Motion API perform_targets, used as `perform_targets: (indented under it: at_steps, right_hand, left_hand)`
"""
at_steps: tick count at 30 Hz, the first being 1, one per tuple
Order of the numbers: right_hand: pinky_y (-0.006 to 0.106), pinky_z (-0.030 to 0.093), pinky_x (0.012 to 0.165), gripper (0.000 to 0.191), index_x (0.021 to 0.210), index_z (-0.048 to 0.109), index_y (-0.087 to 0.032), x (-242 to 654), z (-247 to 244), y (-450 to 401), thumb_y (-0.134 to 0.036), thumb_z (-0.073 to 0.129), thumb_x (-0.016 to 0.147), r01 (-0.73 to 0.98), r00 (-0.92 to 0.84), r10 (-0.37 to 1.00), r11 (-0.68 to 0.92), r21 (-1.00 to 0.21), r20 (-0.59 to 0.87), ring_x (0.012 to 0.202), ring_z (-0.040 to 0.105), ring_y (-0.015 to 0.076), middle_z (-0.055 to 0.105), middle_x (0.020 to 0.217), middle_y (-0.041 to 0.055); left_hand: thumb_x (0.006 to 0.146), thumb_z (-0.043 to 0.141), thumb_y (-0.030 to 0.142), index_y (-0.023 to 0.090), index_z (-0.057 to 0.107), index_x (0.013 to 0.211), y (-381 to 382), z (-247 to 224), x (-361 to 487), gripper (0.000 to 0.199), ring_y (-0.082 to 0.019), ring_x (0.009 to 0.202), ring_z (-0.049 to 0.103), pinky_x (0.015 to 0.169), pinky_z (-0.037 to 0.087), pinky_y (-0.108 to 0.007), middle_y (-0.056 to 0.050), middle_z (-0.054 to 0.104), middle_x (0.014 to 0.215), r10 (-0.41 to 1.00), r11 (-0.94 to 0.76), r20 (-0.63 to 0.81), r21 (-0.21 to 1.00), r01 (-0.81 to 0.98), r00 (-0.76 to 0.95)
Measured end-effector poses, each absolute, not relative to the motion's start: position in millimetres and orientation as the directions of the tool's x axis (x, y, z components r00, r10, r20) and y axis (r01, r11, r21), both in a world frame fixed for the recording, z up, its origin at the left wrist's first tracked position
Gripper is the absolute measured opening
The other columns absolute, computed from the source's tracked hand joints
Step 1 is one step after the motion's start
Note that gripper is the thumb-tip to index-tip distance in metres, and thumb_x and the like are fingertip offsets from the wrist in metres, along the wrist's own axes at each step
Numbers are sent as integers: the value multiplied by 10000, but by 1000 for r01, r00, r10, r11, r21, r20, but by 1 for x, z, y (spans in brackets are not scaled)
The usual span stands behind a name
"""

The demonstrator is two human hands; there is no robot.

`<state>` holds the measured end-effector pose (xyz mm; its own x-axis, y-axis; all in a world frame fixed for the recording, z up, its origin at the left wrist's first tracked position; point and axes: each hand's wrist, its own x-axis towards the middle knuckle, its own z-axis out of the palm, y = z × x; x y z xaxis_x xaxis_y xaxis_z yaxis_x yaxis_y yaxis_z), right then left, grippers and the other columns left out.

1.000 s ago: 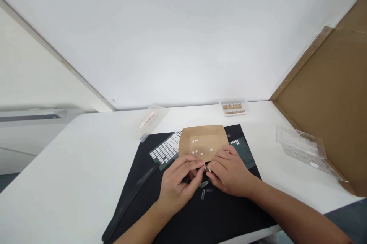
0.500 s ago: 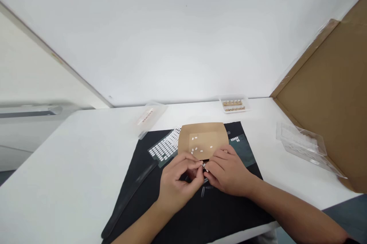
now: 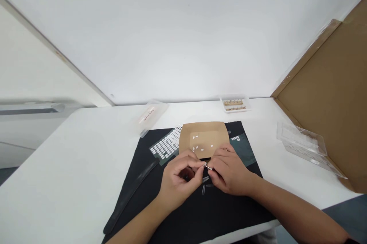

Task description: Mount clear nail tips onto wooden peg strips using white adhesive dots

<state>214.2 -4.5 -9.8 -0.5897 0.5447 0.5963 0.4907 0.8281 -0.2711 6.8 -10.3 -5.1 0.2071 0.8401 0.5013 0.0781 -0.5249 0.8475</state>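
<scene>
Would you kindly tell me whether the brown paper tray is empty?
Not empty: the brown paper tray holds several white oval pieces, visible on its bottom.

Access: the left hand (image 3: 183, 177) could pass leftward over white tabletop (image 3: 69, 171) — brown tray (image 3: 204, 127) blocks low travel ahead; right of the right hand (image 3: 233, 169), transparent box (image 3: 302, 139) (beside cardboard panel (image 3: 329, 83)) obstructs.

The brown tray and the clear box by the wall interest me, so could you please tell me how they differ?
The brown tray is opaque, while the clear box is see-through. The tray holds loose white ovals; the box holds tan strips with small pieces on them. The tray lies on the black mat, the box on the white table. Both are shallow and open on top.
</scene>
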Motion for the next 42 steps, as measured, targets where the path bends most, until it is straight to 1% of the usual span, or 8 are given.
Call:
perform_targets:
  at_steps: [5,12,17,20,25,31,39,42]
  right_hand:
    - [376,365,857,180,892,552,-211,218,-9,-2,-232,466,1049,493,-594,538,831,-257,598,762,518,179,635,772,-2]
    - [384,367,903,209,889,587,-205,224,-6,0,-262,488,1065,521,-649,468,848,-97,600,821,513,192,637,812,18]
    - [383,359,910,226,873,592,-206,227,-4,1,-271,505,1072,516,-692,431,856,-20,579,844,523,195,635,799,11]
    - [382,359,921,226,871,592,-212,227,-5,1,-268,505,1071,515,-703,435,857,-18,563,854,525,195,649,805,10]
    - [381,359,901,193,903,613,-215,228,-8,3,-254,510,1062,519,-707,444,854,-23,550,841,523,200,653,815,19]
    - [390,360,920,118,1013,605,-201,229,-11,3,-243,507,1063,472,-714,441,877,-90,544,858,557,203,675,863,21]
    - [392,380,968,168,1129,581,-200,229,-7,2,-245,420,1114,390,-696,510,859,-331,505,899,607,197,713,958,43]
    - [384,395,969,164,1124,588,-201,230,-4,1,-249,431,1117,392,-708,530,844,-366,465,907,612,191,714,955,42]
  left_hand:
    - [961,712,171,165,811,997,-10,-10,4,106,-98,568,638,436,508,-170,-67,679,867,850,-480,465,877,2,250]
    - [996,684,144,165,780,1021,-7,-14,-3,102,-71,519,676,446,545,-161,-62,671,956,829,-474,444,880,6,340]
    - [985,660,86,169,735,1037,-4,-8,-6,123,-53,532,642,499,557,-167,-67,679,986,734,-626,549,775,87,400]
    - [976,638,60,171,702,1033,-3,-4,-6,140,-70,587,638,531,556,-171,-67,678,966,682,-697,590,703,140,432]
    - [973,612,43,186,657,1060,-4,-3,-7,173,-89,641,635,559,548,-179,-68,673,973,639,-736,593,657,164,490]
    - [961,622,68,194,648,1046,-4,-6,-10,154,-99,658,635,573,541,-185,-71,685,986,630,-748,584,633,199,511]
    - [953,628,80,197,651,1000,-3,-6,-7,128,-116,679,649,594,541,-204,-53,678,928,623,-763,617,616,196,481]
    - [952,625,70,198,664,1011,-4,-4,-5,146,-130,707,673,612,560,-213,-50,682,901,608,-776,643,607,174,467]
